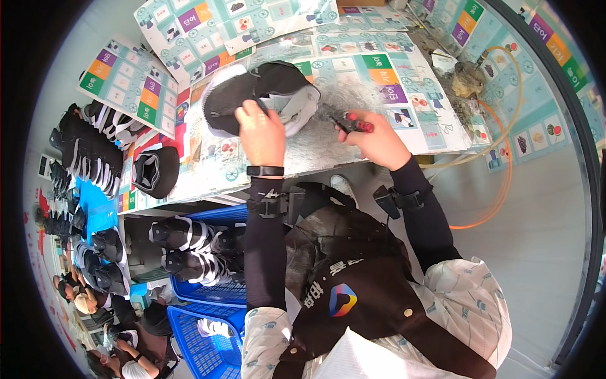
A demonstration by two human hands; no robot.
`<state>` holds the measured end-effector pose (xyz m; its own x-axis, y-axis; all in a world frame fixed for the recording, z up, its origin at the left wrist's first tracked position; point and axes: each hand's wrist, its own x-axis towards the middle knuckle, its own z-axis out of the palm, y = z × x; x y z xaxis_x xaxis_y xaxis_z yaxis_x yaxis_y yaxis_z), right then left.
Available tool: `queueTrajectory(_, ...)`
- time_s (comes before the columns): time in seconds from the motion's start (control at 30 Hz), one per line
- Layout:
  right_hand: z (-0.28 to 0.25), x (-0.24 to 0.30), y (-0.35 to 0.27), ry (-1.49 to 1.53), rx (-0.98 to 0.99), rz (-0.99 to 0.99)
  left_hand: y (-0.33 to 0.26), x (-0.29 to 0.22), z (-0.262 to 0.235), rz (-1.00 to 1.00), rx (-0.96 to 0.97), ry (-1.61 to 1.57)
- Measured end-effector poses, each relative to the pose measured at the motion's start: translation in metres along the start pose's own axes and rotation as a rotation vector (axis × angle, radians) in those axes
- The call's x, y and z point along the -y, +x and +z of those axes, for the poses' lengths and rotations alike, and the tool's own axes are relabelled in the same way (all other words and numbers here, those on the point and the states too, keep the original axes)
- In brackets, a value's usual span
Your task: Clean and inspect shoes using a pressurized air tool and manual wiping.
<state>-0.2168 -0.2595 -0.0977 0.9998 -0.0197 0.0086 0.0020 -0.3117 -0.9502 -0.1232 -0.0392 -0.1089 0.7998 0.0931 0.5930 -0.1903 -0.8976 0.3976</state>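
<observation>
A black shoe (230, 98) with a white sole edge and pale grey lining lies on the worktable, its collar opening toward the right. My left hand (260, 136) is closed on the shoe's near side, fingers bent at its edge. To the right, apart from the shoe, my right hand (377, 140) grips a small hand tool (360, 124) with a red and black handle. The tool's dark tip points toward the shoe; its exact kind is unclear. Another black shoe (165, 170) with a light lining stands at the table's left end.
Printed sheets cover the worktable (353, 95) and walls. A blue basket (214, 292) below holds several shoes; another blue basket (196, 344) stands nearer. Rows of shoes (88, 151) line the left, with people (82, 297) beyond. An orange hose (502, 189) loops at right.
</observation>
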Motion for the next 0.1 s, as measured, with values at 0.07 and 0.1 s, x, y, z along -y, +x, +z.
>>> queueTrajectory(0.07, 0.0019, 0.0004, -0.0001, -0.201, 0.003, 0.018, -0.0147, -0.0028, 0.0132, 0.06, 0.109, -0.092)
queueTrajectory(0.1, 0.0013, 0.0033, -0.0024, -0.239, 0.019, 0.061, -0.017, -0.0065, 0.0101, 0.057, 0.191, -0.102)
